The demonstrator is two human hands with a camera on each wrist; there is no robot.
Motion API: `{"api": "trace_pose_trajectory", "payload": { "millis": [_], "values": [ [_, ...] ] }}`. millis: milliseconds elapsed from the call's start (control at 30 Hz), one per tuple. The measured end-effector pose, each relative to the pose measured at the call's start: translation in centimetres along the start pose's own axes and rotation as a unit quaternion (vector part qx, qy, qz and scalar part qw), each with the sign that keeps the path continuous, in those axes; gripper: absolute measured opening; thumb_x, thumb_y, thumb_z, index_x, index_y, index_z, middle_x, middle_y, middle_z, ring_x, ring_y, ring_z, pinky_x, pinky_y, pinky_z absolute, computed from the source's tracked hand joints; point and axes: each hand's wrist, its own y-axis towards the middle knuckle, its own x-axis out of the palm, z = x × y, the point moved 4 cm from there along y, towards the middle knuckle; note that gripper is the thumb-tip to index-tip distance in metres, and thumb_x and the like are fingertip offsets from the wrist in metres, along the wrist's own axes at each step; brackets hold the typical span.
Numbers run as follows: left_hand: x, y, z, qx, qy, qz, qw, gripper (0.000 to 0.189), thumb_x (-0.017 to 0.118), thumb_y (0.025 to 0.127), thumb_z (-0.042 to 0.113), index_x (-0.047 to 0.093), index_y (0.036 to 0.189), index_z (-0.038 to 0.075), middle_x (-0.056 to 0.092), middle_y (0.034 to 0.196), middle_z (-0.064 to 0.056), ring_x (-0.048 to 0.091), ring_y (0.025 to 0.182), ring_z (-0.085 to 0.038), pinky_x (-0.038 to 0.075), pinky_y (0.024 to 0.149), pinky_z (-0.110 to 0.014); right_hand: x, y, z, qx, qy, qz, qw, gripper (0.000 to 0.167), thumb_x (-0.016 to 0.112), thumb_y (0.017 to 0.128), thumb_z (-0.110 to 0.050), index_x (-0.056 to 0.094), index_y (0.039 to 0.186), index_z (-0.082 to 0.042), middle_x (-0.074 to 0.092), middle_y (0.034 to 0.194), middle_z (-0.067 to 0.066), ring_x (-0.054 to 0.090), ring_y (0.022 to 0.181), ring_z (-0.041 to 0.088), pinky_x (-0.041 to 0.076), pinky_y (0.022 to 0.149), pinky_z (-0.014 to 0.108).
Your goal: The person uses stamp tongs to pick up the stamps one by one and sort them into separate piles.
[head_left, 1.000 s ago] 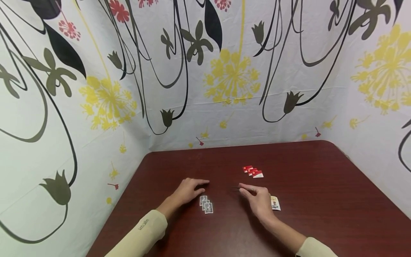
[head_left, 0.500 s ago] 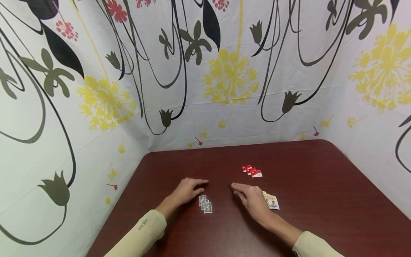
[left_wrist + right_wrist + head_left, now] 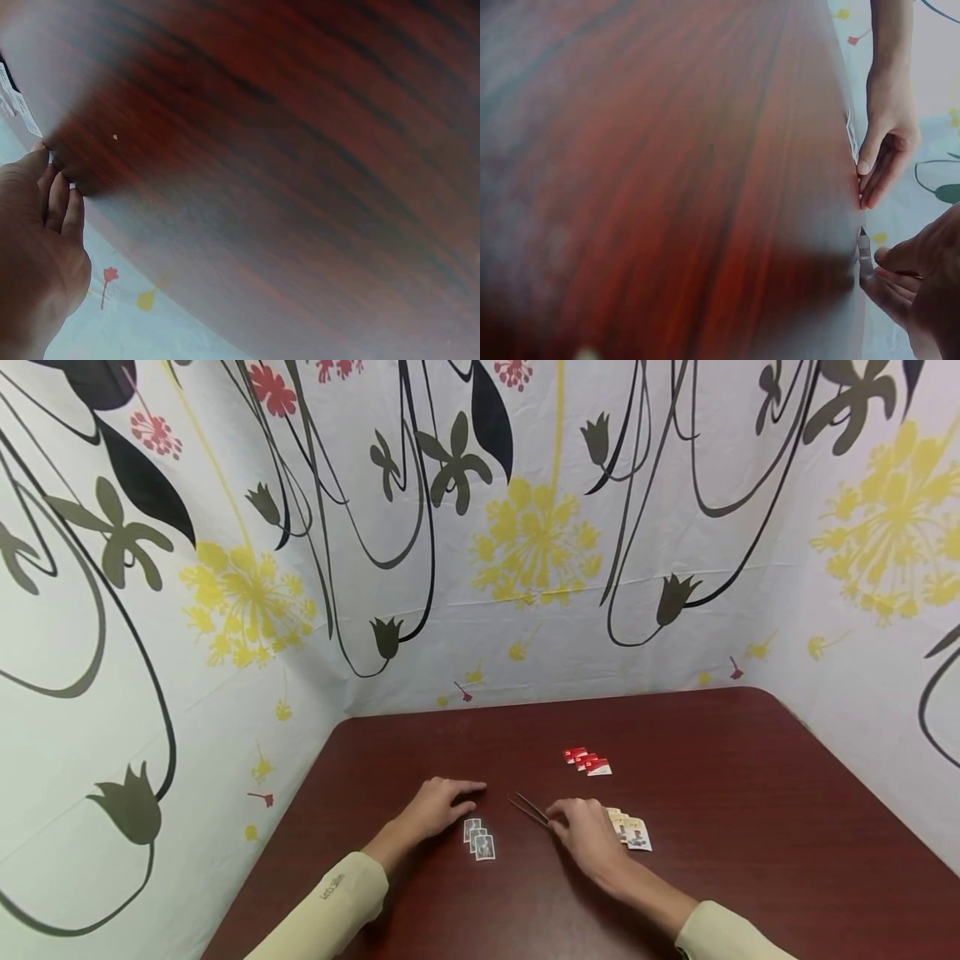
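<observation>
My right hand (image 3: 588, 837) pinches the rear end of thin metal tweezers (image 3: 536, 813) low over the table. Their two prongs spread apart and point left toward my other hand. In the right wrist view, the tweezers (image 3: 865, 256) show between thumb and fingers. My left hand (image 3: 433, 806) rests on the table with fingers stretched out, touching down at the fingertips. Just below its thumb lie several small grey, white-bordered picture cards (image 3: 484, 847), overlapping in a slanted row. Beside my right hand are cream picture cards (image 3: 638, 834), partly hidden behind it.
Farther back lie several red-and-white cards (image 3: 597, 767), overlapped in a slanted row. The dark red-brown table (image 3: 420, 739) has rounded far corners. A white cloth printed with flowers (image 3: 465, 585) hangs behind it and along both sides.
My right hand has moved slightly left and nearer, uncovering more of the cream cards. The tweezers, mostly hidden half a second ago, now show with prongs apart. My left hand stays put.
</observation>
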Motion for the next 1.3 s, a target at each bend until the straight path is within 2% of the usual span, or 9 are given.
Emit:
{"api": "trace_pose_trajectory", "payload": {
  "millis": [167,367,467,600,733,833,933,1100,1300],
  "values": [
    [0.1,-0.1,-0.1,0.001,0.005,-0.002,1.0,0.04,0.075,0.102,0.02,0.071,0.142,0.021,0.071,0.137,-0.001,0.069,0.122,-0.022,0.057,0.099,-0.043,0.3,0.0,-0.2,0.007,0.003,-0.014,0.9999,0.02,0.093,0.076,-0.001,0.078,0.081,-0.011,0.073,0.076,-0.002,0.062,0.067,0.01,0.053,0.063,0.035],
    [0.2,0.0,-0.2,-0.002,0.009,-0.005,1.0,0.04,0.074,0.103,0.022,0.07,0.143,0.023,0.071,0.138,0.0,0.069,0.123,-0.021,0.056,0.1,-0.042,0.5,0.2,-0.4,0.011,0.011,-0.014,0.9998,0.025,0.095,0.073,-0.001,0.073,0.075,-0.013,0.067,0.069,-0.006,0.054,0.062,0.009,0.048,0.06,0.032],
    [0.2,0.1,-0.2,-0.002,0.011,-0.005,0.9999,0.04,0.073,0.103,0.023,0.07,0.143,0.023,0.07,0.139,0.001,0.069,0.123,-0.02,0.056,0.099,-0.042,0.6,0.2,-0.3,0.025,0.025,-0.019,0.9992,0.027,0.096,0.073,-0.002,0.072,0.073,-0.014,0.065,0.067,-0.009,0.054,0.062,0.008,0.048,0.059,0.031],
    [0.1,0.1,-0.1,0.001,0.012,-0.004,0.9999,0.04,0.074,0.103,0.022,0.07,0.143,0.022,0.071,0.138,0.0,0.069,0.122,-0.022,0.057,0.098,-0.043,0.8,0.3,0.0,0.064,0.05,-0.029,0.9963,0.03,0.097,0.073,-0.006,0.07,0.071,-0.018,0.063,0.065,-0.011,0.053,0.059,0.005,0.048,0.059,0.029],
    [0.1,0.1,-0.1,0.001,0.013,-0.003,0.9999,0.04,0.074,0.102,0.021,0.071,0.143,0.022,0.071,0.137,-0.001,0.069,0.122,-0.022,0.057,0.099,-0.043,1.2,0.3,0.2,0.113,0.106,-0.041,0.987,0.031,0.096,0.074,-0.005,0.068,0.07,-0.016,0.063,0.06,-0.01,0.057,0.048,0.005,0.05,0.051,0.028],
    [0.2,0.0,-0.1,0.002,0.012,-0.004,0.9999,0.04,0.074,0.102,0.021,0.071,0.142,0.021,0.072,0.137,-0.002,0.069,0.123,-0.022,0.056,0.099,-0.044,1.4,0.3,0.6,0.144,0.164,-0.046,0.9748,0.029,0.094,0.076,-0.001,0.068,0.069,-0.012,0.065,0.058,-0.005,0.062,0.043,0.009,0.051,0.044,0.028],
    [0.1,0.1,-0.1,0.006,0.009,-0.004,0.9999,0.04,0.075,0.102,0.021,0.071,0.142,0.021,0.072,0.136,-0.002,0.069,0.122,-0.022,0.057,0.098,-0.044,1.5,0.3,0.9,0.169,0.207,-0.047,0.9625,0.027,0.092,0.076,0.003,0.067,0.07,-0.007,0.067,0.059,0.0,0.065,0.043,0.014,0.054,0.044,0.029],
    [0.0,0.1,0.1,0.02,0.009,0.006,0.9997,0.04,0.077,0.101,0.02,0.072,0.141,0.019,0.073,0.135,-0.003,0.071,0.119,-0.023,0.059,0.094,-0.042,1.6,0.4,1.4,0.202,0.244,-0.043,0.9475,0.025,0.089,0.077,0.007,0.067,0.071,-0.003,0.068,0.06,0.005,0.067,0.044,0.018,0.056,0.045,0.032],
    [0.1,0.1,0.0,0.024,0.01,0.01,0.9996,0.04,0.077,0.1,0.02,0.073,0.14,0.019,0.073,0.133,-0.003,0.073,0.113,-0.022,0.06,0.091,-0.04,1.8,0.5,1.7,0.222,0.261,-0.049,0.9382,0.023,0.089,0.078,0.006,0.068,0.073,-0.002,0.068,0.061,0.008,0.067,0.045,0.018,0.057,0.046,0.033]
  ]
}}
